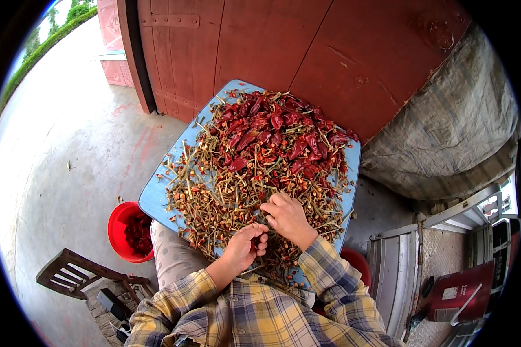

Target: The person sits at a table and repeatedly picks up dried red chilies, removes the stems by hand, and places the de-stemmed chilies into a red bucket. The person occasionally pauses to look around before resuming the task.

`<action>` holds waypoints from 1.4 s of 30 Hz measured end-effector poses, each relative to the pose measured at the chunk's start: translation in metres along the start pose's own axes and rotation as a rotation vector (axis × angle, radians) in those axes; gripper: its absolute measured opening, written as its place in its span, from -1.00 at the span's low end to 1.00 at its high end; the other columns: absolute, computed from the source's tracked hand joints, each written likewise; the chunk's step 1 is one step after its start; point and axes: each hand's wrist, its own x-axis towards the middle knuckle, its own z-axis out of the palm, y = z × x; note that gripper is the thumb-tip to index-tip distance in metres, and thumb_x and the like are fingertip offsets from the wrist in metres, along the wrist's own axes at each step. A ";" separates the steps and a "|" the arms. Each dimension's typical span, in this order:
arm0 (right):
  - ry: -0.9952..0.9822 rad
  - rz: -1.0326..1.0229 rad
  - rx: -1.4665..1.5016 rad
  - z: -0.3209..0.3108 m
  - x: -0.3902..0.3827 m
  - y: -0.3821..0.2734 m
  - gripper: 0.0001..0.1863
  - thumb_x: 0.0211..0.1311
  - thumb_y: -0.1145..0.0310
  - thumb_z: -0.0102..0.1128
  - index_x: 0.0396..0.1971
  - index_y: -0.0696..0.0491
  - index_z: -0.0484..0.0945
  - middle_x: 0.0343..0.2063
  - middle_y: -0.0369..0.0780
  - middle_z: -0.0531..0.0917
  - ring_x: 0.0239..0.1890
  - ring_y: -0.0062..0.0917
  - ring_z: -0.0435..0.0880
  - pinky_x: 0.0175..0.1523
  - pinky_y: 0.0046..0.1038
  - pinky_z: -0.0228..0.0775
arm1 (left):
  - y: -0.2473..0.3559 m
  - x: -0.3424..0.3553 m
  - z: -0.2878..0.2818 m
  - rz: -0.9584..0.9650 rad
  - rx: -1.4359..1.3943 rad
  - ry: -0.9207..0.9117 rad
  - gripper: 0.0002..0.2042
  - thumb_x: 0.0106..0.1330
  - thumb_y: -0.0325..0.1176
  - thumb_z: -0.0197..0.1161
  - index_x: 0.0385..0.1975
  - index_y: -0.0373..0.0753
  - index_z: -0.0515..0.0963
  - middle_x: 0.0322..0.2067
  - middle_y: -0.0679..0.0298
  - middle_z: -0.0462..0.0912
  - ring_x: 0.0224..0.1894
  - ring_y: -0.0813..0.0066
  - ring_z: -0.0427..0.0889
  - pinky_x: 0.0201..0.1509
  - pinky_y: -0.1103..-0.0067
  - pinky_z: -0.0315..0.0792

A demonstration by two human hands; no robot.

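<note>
A blue table [156, 188] bears a broad heap of dried red chilies [278, 124] at its far side. Cut chili stems and caps [231, 185] with bits of red flesh spread over the nearer part. Low over the near edge of this heap, my left hand [244, 247] is closed, thumb against the curled fingers; what it pinches is too small to make out. Just to its right and a little farther off, my right hand [288, 218] has its fingers bent together above the stems. Their tips are partly hidden, so any small piece between them cannot be named.
On the floor to the left stands a red bucket [120, 231] holding dark red chilies. Beside it is a wooden chair [69, 272]. A second red container [358, 263] shows partly at the right, under my sleeve. Beyond the table rises a red wooden door [260, 46]; a grey tarp [446, 121] hangs at right.
</note>
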 end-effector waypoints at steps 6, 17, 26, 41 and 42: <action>0.009 -0.033 -0.023 0.004 0.001 0.007 -0.77 -0.02 0.37 0.34 -0.30 0.03 0.59 -0.37 -0.26 0.45 -0.22 -0.38 0.46 -0.18 -0.32 0.36 | 0.001 -0.002 0.001 0.002 0.005 0.005 -0.94 0.31 -0.41 0.05 -0.32 -0.20 0.45 -0.52 0.36 0.42 -0.53 0.53 0.34 -0.46 0.61 0.25; -0.015 0.053 -0.084 0.014 0.003 0.005 -0.81 0.05 0.26 0.26 -0.36 0.02 0.59 -0.35 -0.29 0.50 -0.15 -0.37 0.45 -0.13 -0.32 0.31 | -0.001 0.000 -0.001 -0.004 0.011 -0.017 -0.93 0.31 -0.41 0.05 -0.31 -0.22 0.46 -0.52 0.34 0.43 -0.53 0.52 0.35 -0.46 0.60 0.26; 0.023 0.275 0.336 -0.027 -0.005 -0.021 -0.82 0.16 0.23 0.20 -0.37 0.01 0.61 -0.48 -0.24 0.59 -0.37 -0.34 0.62 -0.30 -0.33 0.44 | -0.001 0.001 0.003 -0.008 -0.002 0.021 -0.82 0.42 -0.27 -0.05 -0.32 -0.21 0.44 -0.52 0.35 0.42 -0.52 0.51 0.35 -0.46 0.59 0.25; -0.017 0.190 -0.002 0.012 0.018 -0.015 -0.85 0.12 0.28 0.24 -0.38 0.02 0.58 -0.41 -0.25 0.51 -0.30 -0.37 0.59 -0.28 -0.33 0.48 | 0.000 -0.001 -0.003 -0.032 -0.041 -0.002 -0.85 0.37 -0.29 0.00 -0.33 -0.22 0.44 -0.52 0.36 0.42 -0.52 0.54 0.32 -0.47 0.62 0.22; -0.025 0.205 -0.044 0.015 0.020 -0.016 -0.84 0.08 0.28 0.27 -0.40 0.02 0.56 -0.39 -0.24 0.51 -0.27 -0.36 0.59 -0.26 -0.33 0.49 | 0.000 -0.002 -0.003 -0.028 -0.036 0.000 -0.85 0.37 -0.30 0.01 -0.32 -0.22 0.44 -0.52 0.36 0.42 -0.52 0.54 0.32 -0.47 0.62 0.22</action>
